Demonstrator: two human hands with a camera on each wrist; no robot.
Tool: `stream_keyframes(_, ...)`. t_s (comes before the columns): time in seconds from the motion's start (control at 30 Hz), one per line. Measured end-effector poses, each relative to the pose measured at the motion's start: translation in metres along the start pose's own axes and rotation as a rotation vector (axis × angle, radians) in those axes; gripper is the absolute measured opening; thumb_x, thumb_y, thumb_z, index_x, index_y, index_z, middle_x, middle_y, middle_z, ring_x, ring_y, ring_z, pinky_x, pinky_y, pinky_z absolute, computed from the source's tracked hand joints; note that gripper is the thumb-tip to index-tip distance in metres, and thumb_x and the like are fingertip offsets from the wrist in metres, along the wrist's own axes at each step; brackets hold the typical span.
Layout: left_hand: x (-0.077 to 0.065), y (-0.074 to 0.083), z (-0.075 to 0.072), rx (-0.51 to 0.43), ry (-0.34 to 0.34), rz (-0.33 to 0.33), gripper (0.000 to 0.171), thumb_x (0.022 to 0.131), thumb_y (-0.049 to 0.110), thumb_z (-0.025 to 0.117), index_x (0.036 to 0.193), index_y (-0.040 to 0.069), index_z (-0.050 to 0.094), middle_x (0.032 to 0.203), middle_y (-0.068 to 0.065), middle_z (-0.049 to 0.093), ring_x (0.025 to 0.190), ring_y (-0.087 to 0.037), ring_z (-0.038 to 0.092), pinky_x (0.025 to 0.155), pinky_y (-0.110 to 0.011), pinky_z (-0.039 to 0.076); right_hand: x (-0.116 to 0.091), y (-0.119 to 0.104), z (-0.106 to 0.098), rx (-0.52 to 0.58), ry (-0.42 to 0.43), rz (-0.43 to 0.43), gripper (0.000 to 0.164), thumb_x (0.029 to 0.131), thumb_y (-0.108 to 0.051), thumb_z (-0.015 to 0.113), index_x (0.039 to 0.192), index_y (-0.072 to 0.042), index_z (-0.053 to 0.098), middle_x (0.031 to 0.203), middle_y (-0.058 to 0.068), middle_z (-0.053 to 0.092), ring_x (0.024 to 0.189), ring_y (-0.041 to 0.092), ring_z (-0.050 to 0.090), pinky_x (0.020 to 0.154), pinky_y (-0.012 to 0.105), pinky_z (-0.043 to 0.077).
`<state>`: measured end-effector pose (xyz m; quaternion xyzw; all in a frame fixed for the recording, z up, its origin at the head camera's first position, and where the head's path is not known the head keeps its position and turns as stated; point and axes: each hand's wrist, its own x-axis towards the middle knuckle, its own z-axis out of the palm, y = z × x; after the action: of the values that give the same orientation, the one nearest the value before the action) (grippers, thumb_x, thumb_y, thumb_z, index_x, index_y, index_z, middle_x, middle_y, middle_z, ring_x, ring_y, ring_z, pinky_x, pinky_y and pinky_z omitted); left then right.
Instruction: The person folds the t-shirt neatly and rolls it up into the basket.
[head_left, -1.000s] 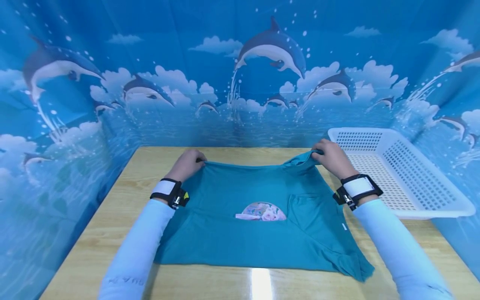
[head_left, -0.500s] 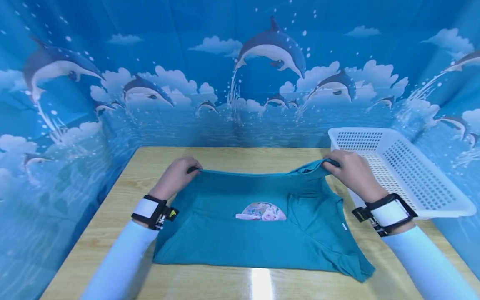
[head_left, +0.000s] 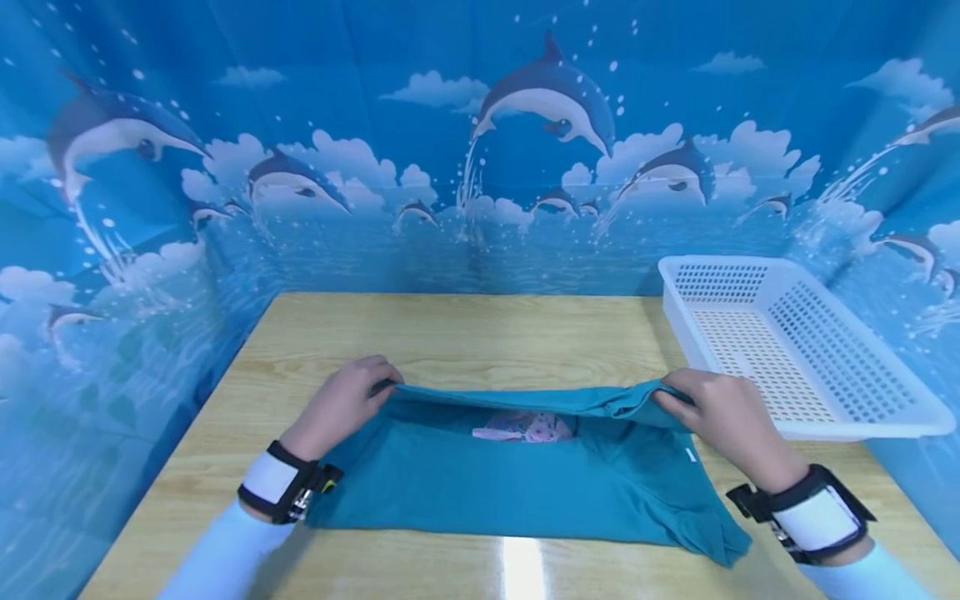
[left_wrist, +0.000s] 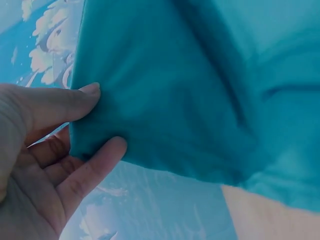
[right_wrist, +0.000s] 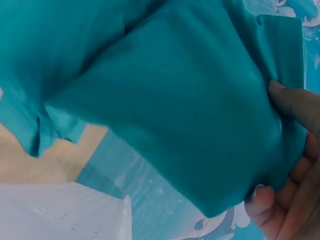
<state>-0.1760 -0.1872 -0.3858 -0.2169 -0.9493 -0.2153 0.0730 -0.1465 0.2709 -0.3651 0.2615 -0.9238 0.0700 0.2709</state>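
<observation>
A teal T-shirt (head_left: 480, 487) lies on the table, its far edge lifted and folded partly over toward the near side. A pink floral print (head_left: 528, 427) shows at its middle, its top now covered by the raised cloth. My left hand (head_left: 348, 404) pinches the far left corner; in the left wrist view its thumb lies on the cloth (left_wrist: 160, 95) with fingers behind. My right hand (head_left: 727, 421) pinches the far right corner, where the fabric bunches. In the right wrist view the shirt's corner (right_wrist: 200, 130) hangs from the thumb and fingers.
A white plastic basket (head_left: 693, 329) with slotted sides stands at the right, behind my right hand. Wood-patterned tabletop (head_left: 450, 337) shows beyond the shirt. A blue dolphin-print curtain (head_left: 420, 250) runs along the back and sides.
Both hands have drawn the shirt's far edge toward the near side, lifting it over the upper part of the print. The right hand has also shifted rightward. The basket stays in place.
</observation>
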Motion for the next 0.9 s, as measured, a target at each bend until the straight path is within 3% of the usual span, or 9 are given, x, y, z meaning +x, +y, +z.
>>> stream_keyframes(0.23, -0.025, 0.002, 0.017, 0.028, 0.017, -0.002, 0.013, 0.086, 0.008, 0.069, 0.098, 0.012, 0.071, 0.094, 0.002, 0.066, 0.090, -0.016, 0.063, 0.075, -0.034, 0.054, -0.019, -0.018, 0.003, 0.011, -0.050, -0.004, 0.029, 0.074, -0.017, 0.078, 0.066, -0.027, 0.052, 0.059, -0.018, 0.040, 0.050, -0.006, 0.032, 0.044, 0.016, 0.027)
stream_keyframes(0.43, -0.038, 0.003, 0.027, 0.033, 0.020, -0.036, 0.012, 0.085, 0.010, 0.071, 0.097, 0.014, 0.071, 0.096, 0.005, 0.064, 0.090, -0.013, 0.063, 0.075, -0.033, 0.054, -0.031, -0.028, 0.006, 0.028, -0.060, -0.003, 0.040, 0.073, -0.021, 0.079, 0.062, -0.031, 0.042, 0.056, -0.020, 0.028, 0.050, -0.006, 0.026, 0.045, 0.015, 0.023)
stream_keyframes(0.9, -0.055, 0.005, 0.046, 0.070, -0.049, -0.081, 0.012, 0.080, 0.011, 0.075, 0.090, 0.017, 0.073, 0.087, 0.011, 0.059, 0.086, -0.006, 0.058, 0.072, -0.028, 0.052, -0.071, -0.049, 0.031, 0.080, -0.180, 0.091, 0.043, 0.073, -0.030, 0.080, 0.059, -0.034, 0.039, 0.058, -0.023, 0.029, 0.051, -0.009, 0.031, 0.044, 0.018, 0.029)
